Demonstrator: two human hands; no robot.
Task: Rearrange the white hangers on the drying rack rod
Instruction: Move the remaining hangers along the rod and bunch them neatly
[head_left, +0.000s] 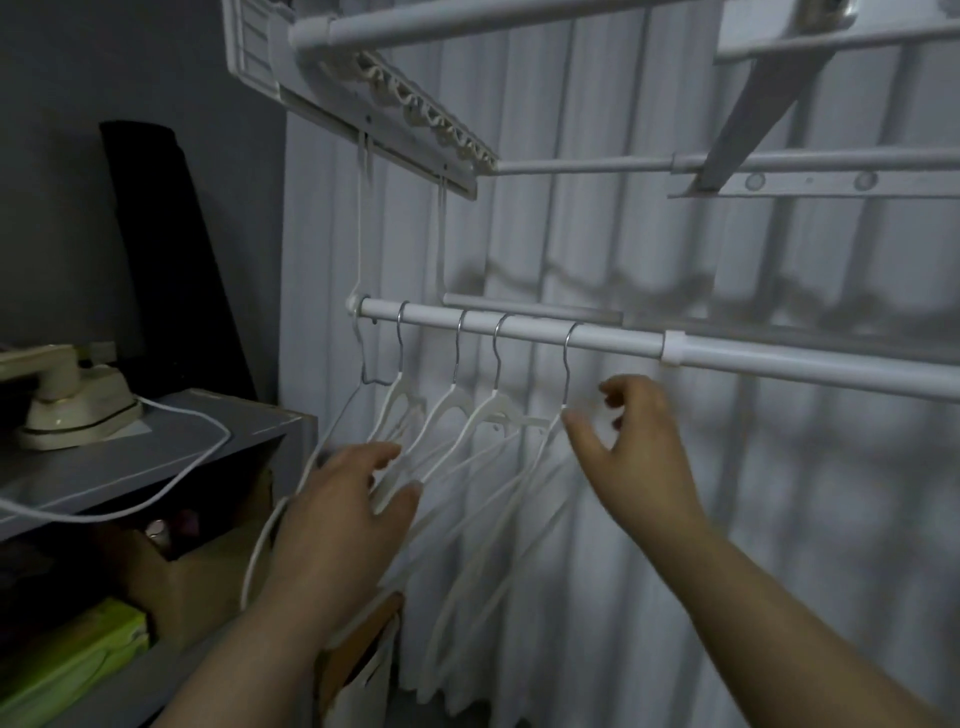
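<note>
Several white hangers (457, 415) with metal hooks hang in a row on the left part of a white drying rack rod (613, 340). My left hand (343, 514) reaches in low at the left, its straight fingers against the shoulders of the left hangers. My right hand (634, 447) hovers just right of the rightmost hanger (563, 374), below the rod, fingers loosely curled and thumb apart. It holds nothing that I can see. The lower bars of the hangers run down behind my left hand.
A white pleated curtain (727, 519) hangs behind the rack. Upper rack bars (597, 166) cross overhead. At the left a grey shelf (171, 457) carries a cream iron (72, 400) with a white cord, and boxes sit beneath.
</note>
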